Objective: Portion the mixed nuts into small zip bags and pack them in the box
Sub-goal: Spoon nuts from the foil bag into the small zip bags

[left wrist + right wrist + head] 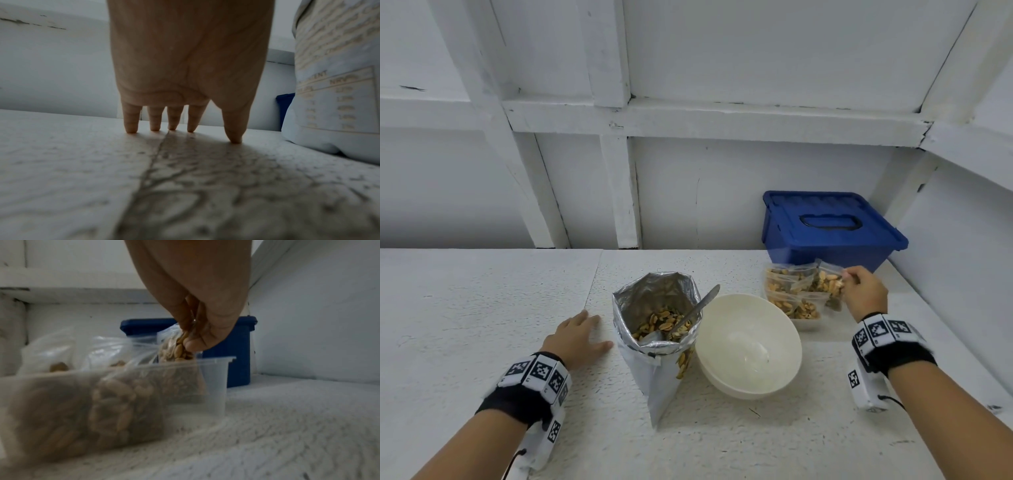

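A silver foil bag of mixed nuts (657, 322) stands open at the table's middle with a metal spoon (697, 310) in it. My left hand (577, 337) rests flat on the table left of the foil bag (337, 81), fingertips (131, 126) down, holding nothing. My right hand (861, 291) pinches a small zip bag of nuts (827, 282) at the right end of a clear plastic box (806, 323). Several filled zip bags (786, 287) stand in the box. In the right wrist view the held zip bag (174, 350) sits partly inside the clear box (213, 379).
An empty cream bowl (748, 346) sits between the foil bag and the clear box. A blue lidded bin (828, 229) stands at the back right corner, against white walls. The white table (482, 308) stretches bare to the left.
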`<act>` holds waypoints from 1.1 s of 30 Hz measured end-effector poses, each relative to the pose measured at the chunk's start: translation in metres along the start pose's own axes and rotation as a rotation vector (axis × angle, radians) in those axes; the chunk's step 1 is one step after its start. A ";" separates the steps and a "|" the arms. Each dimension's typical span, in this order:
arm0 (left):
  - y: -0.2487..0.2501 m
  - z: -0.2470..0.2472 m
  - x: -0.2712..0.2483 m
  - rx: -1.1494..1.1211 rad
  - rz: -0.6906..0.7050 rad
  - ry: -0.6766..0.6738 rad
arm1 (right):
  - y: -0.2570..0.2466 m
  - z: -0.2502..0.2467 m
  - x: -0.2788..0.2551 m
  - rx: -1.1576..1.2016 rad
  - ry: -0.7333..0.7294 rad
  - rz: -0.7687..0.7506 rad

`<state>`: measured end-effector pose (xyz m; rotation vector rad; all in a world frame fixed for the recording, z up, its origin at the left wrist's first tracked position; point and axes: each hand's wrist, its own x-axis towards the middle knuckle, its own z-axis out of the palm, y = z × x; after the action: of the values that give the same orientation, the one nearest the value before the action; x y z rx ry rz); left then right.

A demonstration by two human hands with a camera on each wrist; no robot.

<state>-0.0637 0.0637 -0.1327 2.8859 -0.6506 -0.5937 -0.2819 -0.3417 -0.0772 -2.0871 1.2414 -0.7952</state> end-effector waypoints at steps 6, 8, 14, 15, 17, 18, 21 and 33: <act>0.001 -0.001 -0.001 0.003 -0.002 -0.001 | 0.018 0.017 0.011 0.032 -0.117 0.160; 0.001 -0.001 -0.001 0.001 -0.005 -0.003 | 0.016 0.016 0.007 0.044 -0.104 0.189; 0.004 -0.003 -0.004 -0.011 -0.009 0.005 | -0.005 0.005 -0.026 -0.096 -0.008 -0.022; 0.005 -0.004 -0.004 -0.016 -0.011 0.008 | -0.012 0.003 -0.036 -0.104 0.001 -0.082; 0.007 -0.005 -0.006 -0.024 -0.016 0.014 | -0.027 0.002 -0.060 -0.149 0.026 -0.229; 0.008 -0.005 -0.006 -0.025 -0.019 0.014 | -0.035 0.002 -0.073 -0.152 0.018 -0.300; 0.009 -0.005 -0.007 -0.026 -0.025 0.015 | -0.055 0.008 -0.110 -0.079 -0.271 -0.442; 0.010 -0.004 -0.008 -0.027 -0.036 0.014 | -0.058 0.052 -0.134 -0.620 -0.843 -0.416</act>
<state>-0.0724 0.0580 -0.1240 2.8799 -0.5862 -0.5818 -0.2639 -0.1883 -0.0949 -2.7623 0.6090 0.4046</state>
